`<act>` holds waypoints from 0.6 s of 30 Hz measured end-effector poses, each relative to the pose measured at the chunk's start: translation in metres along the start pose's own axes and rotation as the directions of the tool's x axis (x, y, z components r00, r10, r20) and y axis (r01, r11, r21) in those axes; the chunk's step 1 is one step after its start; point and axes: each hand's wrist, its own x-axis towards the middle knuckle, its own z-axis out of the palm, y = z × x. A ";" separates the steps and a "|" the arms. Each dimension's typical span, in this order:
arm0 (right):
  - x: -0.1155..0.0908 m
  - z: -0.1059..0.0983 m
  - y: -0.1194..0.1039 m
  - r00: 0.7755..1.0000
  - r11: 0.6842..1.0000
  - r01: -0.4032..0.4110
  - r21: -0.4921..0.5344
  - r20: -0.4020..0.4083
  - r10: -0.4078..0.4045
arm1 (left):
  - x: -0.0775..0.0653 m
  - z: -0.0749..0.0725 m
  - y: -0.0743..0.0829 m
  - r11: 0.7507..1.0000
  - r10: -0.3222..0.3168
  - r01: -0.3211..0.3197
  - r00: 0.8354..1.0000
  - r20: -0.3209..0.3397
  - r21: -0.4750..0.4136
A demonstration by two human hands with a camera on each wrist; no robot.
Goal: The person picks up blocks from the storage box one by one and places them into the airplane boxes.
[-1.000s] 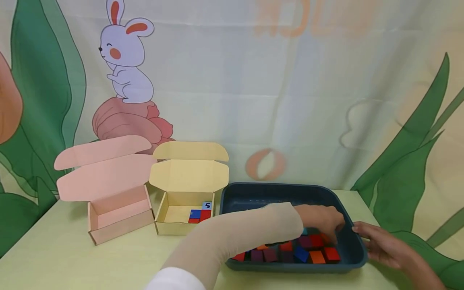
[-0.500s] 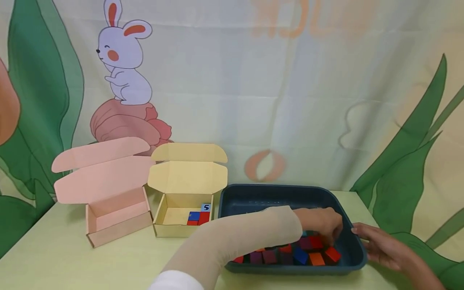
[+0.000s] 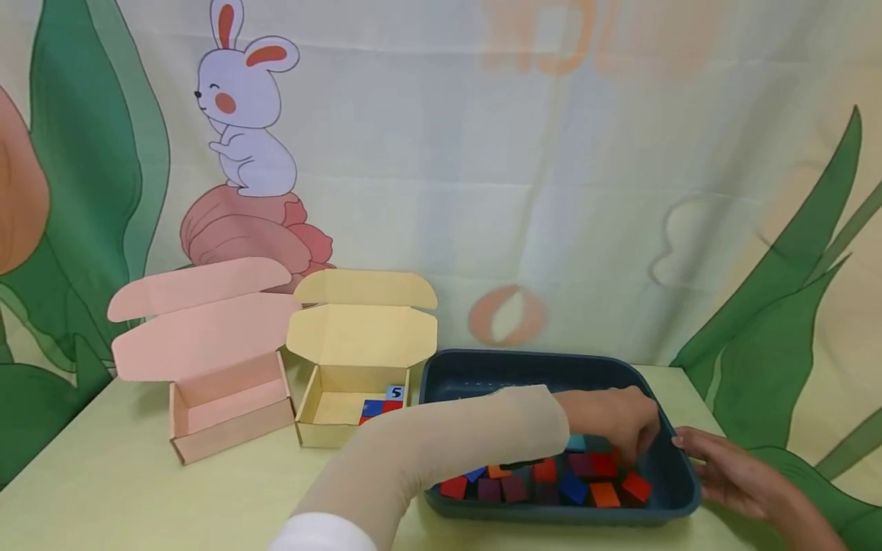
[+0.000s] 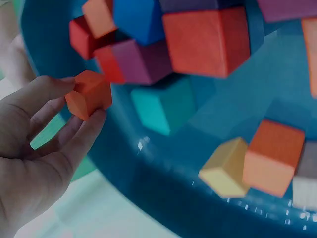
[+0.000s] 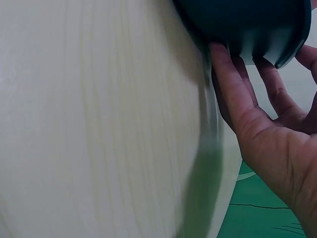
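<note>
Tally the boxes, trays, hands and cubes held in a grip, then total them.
Boxes: 2 (pink box, yellow box)
Trays: 1 (blue tray)
Hands: 2 (left hand, right hand)
Held cubes: 1 (orange cube)
Total: 6

Hands (image 3: 620,421) (image 3: 733,471) at dark tray (image 3: 510,373): left inside by blocks (image 3: 605,494), right touching outside.
</note>
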 end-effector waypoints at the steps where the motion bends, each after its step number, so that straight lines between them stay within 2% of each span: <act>1: 0.000 0.000 0.000 1.000 1.000 -0.003 0.003 -0.004 0.003 | -0.004 -0.004 -0.002 1.000 0.009 -0.009 1.000 -0.010 0.005; 7: 0.000 0.000 0.002 1.000 1.000 -0.013 0.017 -0.007 0.013 | -0.028 -0.033 -0.011 0.994 0.096 -0.092 0.993 -0.064 0.056; 11: -0.002 -0.001 0.003 1.000 1.000 -0.005 0.017 -0.027 0.006 | -0.049 -0.050 -0.020 0.987 0.133 -0.123 0.987 -0.095 0.103; 15: -0.001 -0.001 0.003 0.996 1.000 -0.001 -0.008 -0.090 0.000 | -0.078 -0.061 -0.037 0.978 0.185 -0.167 0.972 -0.146 0.124; 18: 0.001 0.001 0.002 0.994 0.999 0.002 -0.033 -0.113 -0.005 | -0.107 -0.066 -0.058 0.979 0.204 -0.196 0.961 -0.185 0.059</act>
